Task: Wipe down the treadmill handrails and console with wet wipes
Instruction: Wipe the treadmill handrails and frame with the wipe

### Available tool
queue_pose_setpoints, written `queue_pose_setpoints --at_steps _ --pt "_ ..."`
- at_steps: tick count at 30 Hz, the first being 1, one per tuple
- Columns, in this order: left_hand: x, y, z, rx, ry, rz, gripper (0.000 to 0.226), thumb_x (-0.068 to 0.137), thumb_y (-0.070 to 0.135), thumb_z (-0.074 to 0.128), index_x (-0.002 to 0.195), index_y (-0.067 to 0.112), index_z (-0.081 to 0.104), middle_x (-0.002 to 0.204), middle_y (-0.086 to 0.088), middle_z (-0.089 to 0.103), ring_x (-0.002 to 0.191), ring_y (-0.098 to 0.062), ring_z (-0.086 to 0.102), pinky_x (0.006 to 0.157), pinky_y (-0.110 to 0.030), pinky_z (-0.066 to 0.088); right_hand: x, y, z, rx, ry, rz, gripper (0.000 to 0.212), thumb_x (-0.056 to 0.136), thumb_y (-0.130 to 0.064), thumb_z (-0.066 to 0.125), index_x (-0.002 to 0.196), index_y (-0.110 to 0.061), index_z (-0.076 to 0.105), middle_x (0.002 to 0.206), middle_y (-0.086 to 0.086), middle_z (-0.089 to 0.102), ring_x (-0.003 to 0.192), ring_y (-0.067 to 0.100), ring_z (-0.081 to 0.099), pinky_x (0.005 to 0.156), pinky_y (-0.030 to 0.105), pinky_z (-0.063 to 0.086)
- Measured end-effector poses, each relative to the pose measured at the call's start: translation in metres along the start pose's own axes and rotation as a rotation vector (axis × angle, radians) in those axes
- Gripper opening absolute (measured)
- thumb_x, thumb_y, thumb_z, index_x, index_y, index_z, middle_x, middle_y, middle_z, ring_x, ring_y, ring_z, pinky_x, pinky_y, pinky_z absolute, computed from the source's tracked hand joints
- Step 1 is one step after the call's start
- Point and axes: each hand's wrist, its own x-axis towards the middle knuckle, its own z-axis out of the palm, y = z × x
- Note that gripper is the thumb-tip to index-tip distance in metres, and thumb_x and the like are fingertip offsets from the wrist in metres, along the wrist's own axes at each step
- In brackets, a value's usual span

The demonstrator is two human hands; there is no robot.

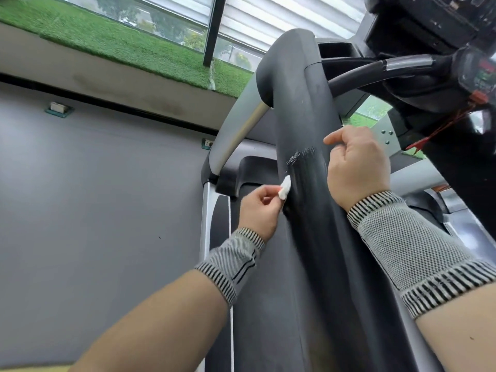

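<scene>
- Head view shows us looking down along a fat black handrail (308, 124) of the treadmill; it runs from near us up toward the window.
- We see our left hand (259, 210) on the left side of the handrail.
- Its fingers (264, 193) are curled in, and the thumb and first finger pinch a small white wet wipe (285, 187).
- The wet wipe sticks up past the fingertips, and its far edge touches the left side of the handrail.
- Just above the wet wipe we see a shiny wet patch (300, 157) with little white specks on the black rail.
- We see our right hand (357, 170) on the right side of the handrail, a little higher up than the left hand.
- Its fingers curl over the rail and hold it, and one finger (335, 136) points out to the left across the top.
- Both wrists wear grey knit cuffs (397, 237) with black and white stripes at the ends.
- At the top right we see the dark console (429, 20) and a small display (480, 71) with red and green lights.
- A red cord (440, 130) hangs below that display.
- Farther off we see a silver bar (241, 132), a grey wall (94, 183) and a strip of green grass (120, 41) under the window.
</scene>
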Motion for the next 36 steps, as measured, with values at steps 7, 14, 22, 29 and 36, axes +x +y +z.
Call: queue_pose_setpoints --at_steps 7,14,22,29,36 --pt "0.046 0.027 0.004 0.034 0.074 0.023 0.015 0.087 0.004 0.064 0.076 0.014 0.068 0.062 0.007 0.063 0.056 -0.005 0.055 0.071 -0.035 0.054 0.002 0.002 0.002 0.024 0.006 -0.010 0.024 0.092 -0.006 0.042 0.098 -0.012 0.064 0.107 0.004 0.058 0.088 0.008 0.044 0.069 0.012 0.023" --pt "-0.008 -0.001 -0.004 0.033 -0.043 -0.018 0.018 0.086 0.005 0.063 0.075 0.019 0.065 0.069 0.001 0.063 0.067 -0.014 0.057 0.073 -0.036 0.052 0.002 0.002 0.002 0.036 0.012 -0.001 0.023 0.092 -0.007 0.043 0.097 -0.012 0.065 0.097 -0.004 0.051 0.085 0.009 0.043 0.069 0.014 0.025" --pt "0.062 0.030 0.010 0.230 0.028 0.076 0.012 0.089 0.007 0.060 0.080 0.014 0.060 0.067 0.005 0.058 0.057 -0.008 0.051 0.065 -0.027 0.048 0.002 0.001 0.002 0.041 0.006 -0.007 0.023 0.092 -0.007 0.043 0.094 -0.011 0.065 0.102 0.005 0.059 0.086 0.014 0.048 0.069 0.015 0.026" --pt "-0.021 0.016 -0.009 0.150 -0.091 0.229 0.033 0.084 -0.006 0.063 0.074 0.026 0.062 0.074 0.007 0.064 0.066 -0.002 0.059 0.070 -0.020 0.050 0.000 -0.002 -0.001 0.061 0.011 0.009 0.024 0.091 -0.007 0.042 0.095 -0.011 0.066 0.104 0.007 0.060 0.095 0.023 0.054 0.079 0.027 0.036" --pt "0.029 0.051 0.003 0.155 -0.040 0.130 0.024 0.088 0.002 0.062 0.072 0.019 0.061 0.062 0.007 0.058 0.052 -0.002 0.053 0.060 -0.021 0.049 0.000 -0.003 -0.001 0.042 -0.009 0.009 0.024 0.092 -0.008 0.042 0.097 -0.010 0.065 0.106 0.006 0.059 0.096 0.022 0.053 0.077 0.022 0.032"
